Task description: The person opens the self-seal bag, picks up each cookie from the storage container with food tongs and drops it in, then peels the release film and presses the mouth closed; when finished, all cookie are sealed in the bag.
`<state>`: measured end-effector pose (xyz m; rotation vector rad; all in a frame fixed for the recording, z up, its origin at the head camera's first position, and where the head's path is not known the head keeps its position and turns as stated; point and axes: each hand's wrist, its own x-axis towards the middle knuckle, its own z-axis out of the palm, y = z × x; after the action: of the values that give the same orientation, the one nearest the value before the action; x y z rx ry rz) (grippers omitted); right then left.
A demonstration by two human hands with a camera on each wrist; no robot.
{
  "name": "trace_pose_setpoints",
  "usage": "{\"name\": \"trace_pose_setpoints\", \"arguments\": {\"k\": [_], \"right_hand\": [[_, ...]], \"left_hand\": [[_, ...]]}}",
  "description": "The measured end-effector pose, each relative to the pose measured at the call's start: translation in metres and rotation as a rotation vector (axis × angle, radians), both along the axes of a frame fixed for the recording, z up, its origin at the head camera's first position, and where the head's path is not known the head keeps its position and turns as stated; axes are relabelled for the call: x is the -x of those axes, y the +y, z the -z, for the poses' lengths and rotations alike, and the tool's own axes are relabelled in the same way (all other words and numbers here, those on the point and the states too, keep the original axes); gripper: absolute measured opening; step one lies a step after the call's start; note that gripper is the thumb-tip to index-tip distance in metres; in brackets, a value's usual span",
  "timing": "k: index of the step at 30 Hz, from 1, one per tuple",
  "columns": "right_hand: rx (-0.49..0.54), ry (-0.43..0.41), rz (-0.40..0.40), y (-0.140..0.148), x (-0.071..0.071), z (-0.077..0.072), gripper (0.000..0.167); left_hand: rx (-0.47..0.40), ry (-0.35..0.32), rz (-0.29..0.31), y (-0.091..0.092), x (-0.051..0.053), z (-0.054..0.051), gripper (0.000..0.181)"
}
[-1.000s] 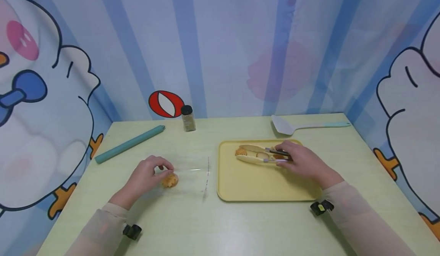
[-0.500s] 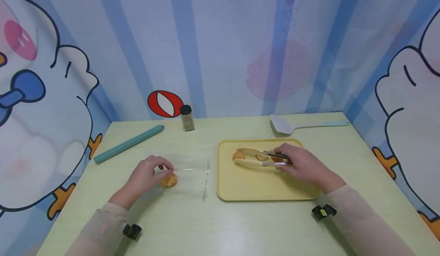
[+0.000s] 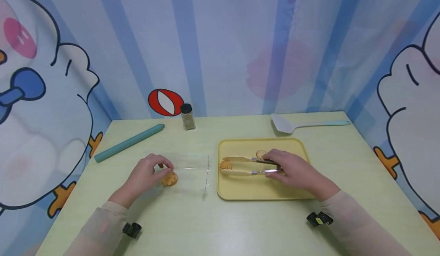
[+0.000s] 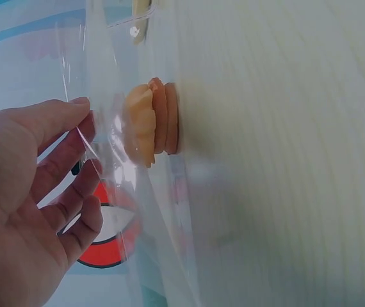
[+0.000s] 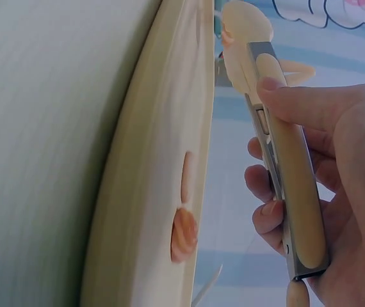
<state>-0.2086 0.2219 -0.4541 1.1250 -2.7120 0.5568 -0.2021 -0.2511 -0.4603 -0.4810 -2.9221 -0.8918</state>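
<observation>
My left hand (image 3: 146, 177) pinches the edge of a clear plastic bag (image 3: 194, 179) lying on the table. Inside the bag, beside my fingertips, are stacked cookies (image 4: 142, 121), the outermost one flower-shaped. In my right hand (image 3: 293, 172) is a pair of tongs (image 3: 237, 173), gripped by its handle over the left part of a yellow tray (image 3: 247, 192). A ridged cookie (image 3: 225, 165) sits between the tongs' pale tips, which appear raised off the tray. Behind the tongs a round cookie (image 3: 261, 154) lies on the tray; the right wrist view also shows a swirled cookie (image 5: 184, 235) there.
A teal rolling pin (image 3: 130, 143) lies at the table's back left. Near the back edge stands a small black-capped seasoning jar (image 3: 188, 118). Behind the tray is a spatula (image 3: 283, 124) with a pale blade. A printed curtain (image 3: 227, 49) closes off the back.
My right hand has moved left and a little toward me with the tongs and the ridged cookie, now near the tray's left rim. My left hand stays at the bag.
</observation>
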Motion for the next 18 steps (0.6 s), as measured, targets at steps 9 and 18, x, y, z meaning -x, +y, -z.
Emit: {"name": "trace_pose_setpoints", "arguments": {"k": [9, 18], "right_hand": [[-0.004, -0.012, -0.076, -0.029, -0.003, 0.003, 0.045], [-0.045, -0.047, -0.098, -0.063, 0.003, 0.006, 0.044]], "left_hand": [[-0.003, -0.005, -0.009, -0.001, -0.001, -0.002, 0.008], [-0.009, -0.003, -0.001, -0.002, -0.002, -0.001, 0.008]]}}
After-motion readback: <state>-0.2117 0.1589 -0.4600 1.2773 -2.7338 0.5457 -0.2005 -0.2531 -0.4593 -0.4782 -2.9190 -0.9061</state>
